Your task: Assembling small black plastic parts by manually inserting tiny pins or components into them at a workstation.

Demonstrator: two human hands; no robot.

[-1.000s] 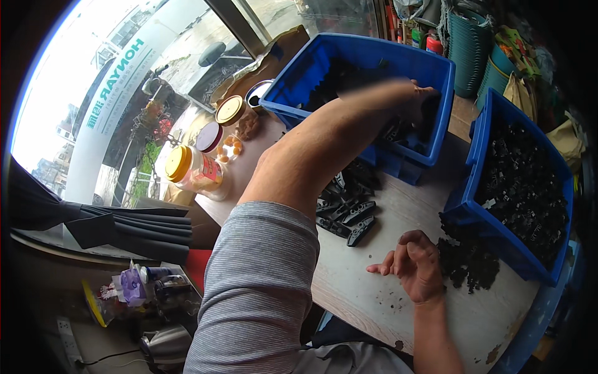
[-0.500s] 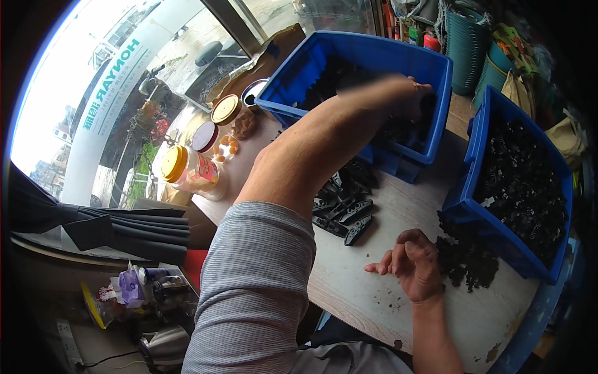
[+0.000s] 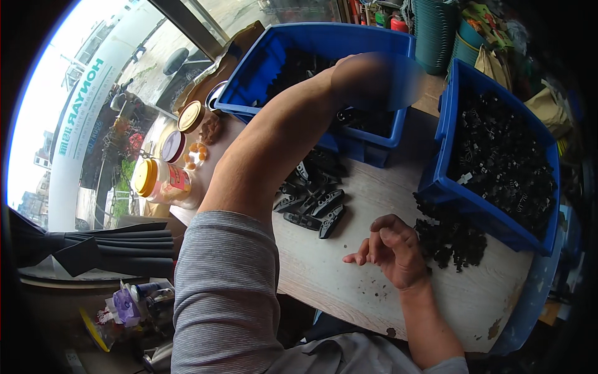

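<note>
My left hand (image 3: pixel 372 81) reaches into the far blue bin (image 3: pixel 398 47), and a blur hides its fingers. Black parts lie in that bin, below and beside the hand. My right hand (image 3: pixel 397 250) rests on the table beside a heap of small black plastic pieces (image 3: pixel 458 243). Its fingers are loosely bent and apart, the lower ones pointing left, with nothing visible in them. Between the hands, nearer the bin, sits a cluster of black-and-grey plastic parts (image 3: pixel 314 209), long and narrow in shape.
A second blue bin (image 3: pixel 492 209), full of small black pieces, stands at the right. Several lidded jars (image 3: pixel 177 181) line the window side. The light wooden table (image 3: pixel 330 274) has dark specks. Stacked green baskets (image 3: pixel 434 37) stand at the back.
The whole view has shifted, so the bins and table sit further left. My left hand stays over the far bin, its wrist turned somewhat. My right hand keeps its pose by the heap.
</note>
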